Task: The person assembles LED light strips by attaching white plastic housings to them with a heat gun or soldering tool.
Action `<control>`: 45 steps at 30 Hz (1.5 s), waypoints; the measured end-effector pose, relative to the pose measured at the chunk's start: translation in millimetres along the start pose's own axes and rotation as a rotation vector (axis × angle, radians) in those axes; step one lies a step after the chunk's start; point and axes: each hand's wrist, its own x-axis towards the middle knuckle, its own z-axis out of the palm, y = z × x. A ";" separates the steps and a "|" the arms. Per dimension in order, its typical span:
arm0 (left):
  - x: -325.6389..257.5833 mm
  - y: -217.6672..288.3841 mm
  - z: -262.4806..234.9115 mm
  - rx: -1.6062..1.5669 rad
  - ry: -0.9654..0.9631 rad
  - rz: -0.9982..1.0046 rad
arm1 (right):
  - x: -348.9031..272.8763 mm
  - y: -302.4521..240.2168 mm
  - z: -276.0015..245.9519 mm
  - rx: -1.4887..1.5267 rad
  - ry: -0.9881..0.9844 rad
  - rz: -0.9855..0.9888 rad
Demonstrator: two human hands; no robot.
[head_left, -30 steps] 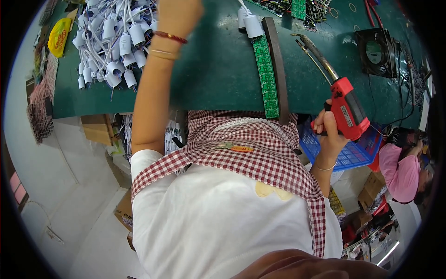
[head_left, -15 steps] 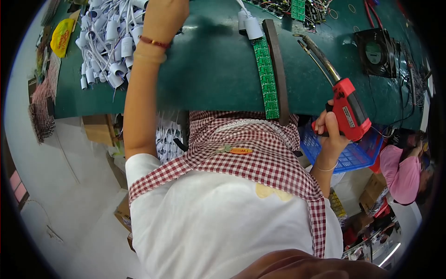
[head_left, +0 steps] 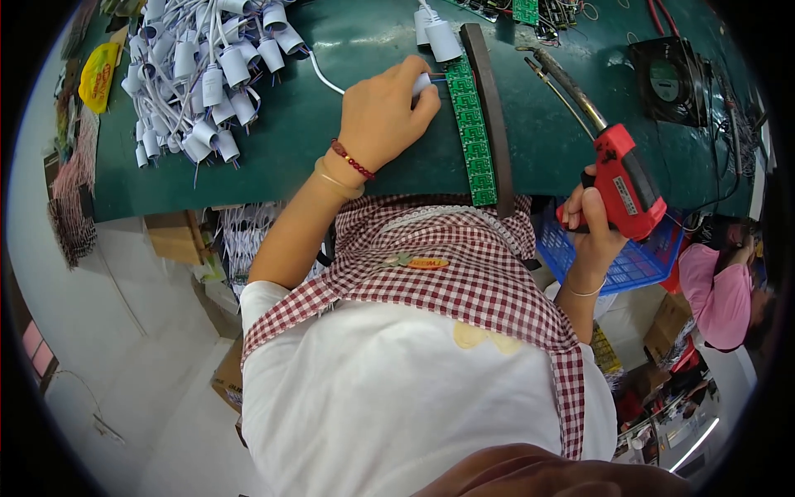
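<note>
My left hand [head_left: 383, 109] is closed around a white lamp socket [head_left: 421, 84] on a white cord. Thin wires stick out of the socket toward the left edge of a green circuit board strip [head_left: 471, 141], near its far end. Whether the wires touch the board is too small to tell. The strip lies along a dark bar [head_left: 489, 108]. Beyond my left hand, two more white sockets [head_left: 442, 41] sit at the strip's far end. My right hand [head_left: 593, 228] grips a red soldering gun [head_left: 621, 178], its metal tip pointing up and away, to the right of the bar.
A pile of white corded sockets [head_left: 203, 79] covers the far left of the green table [head_left: 306, 157]. A black fan [head_left: 669, 83] stands at the right, with loose circuit boards [head_left: 526, 12] at the back. A blue basket [head_left: 617, 269] is below the table edge; a person in pink [head_left: 716, 298] is farther right.
My left hand has come from the socket pile to the right, bringing a lamp socket to the board strip. The soldering gun in my right hand has barely moved.
</note>
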 end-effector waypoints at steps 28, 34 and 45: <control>7.6 10.8 6.3 -0.070 0.036 -0.111 | -8.1 17.9 5.9 -0.115 -0.090 0.178; 14.0 13.0 4.2 -0.060 -0.034 -0.134 | -10.5 25.7 2.0 -0.208 -0.121 0.175; 30.5 5.6 -6.4 -0.007 -0.247 -0.144 | -11.7 35.5 2.2 -0.330 -0.176 0.050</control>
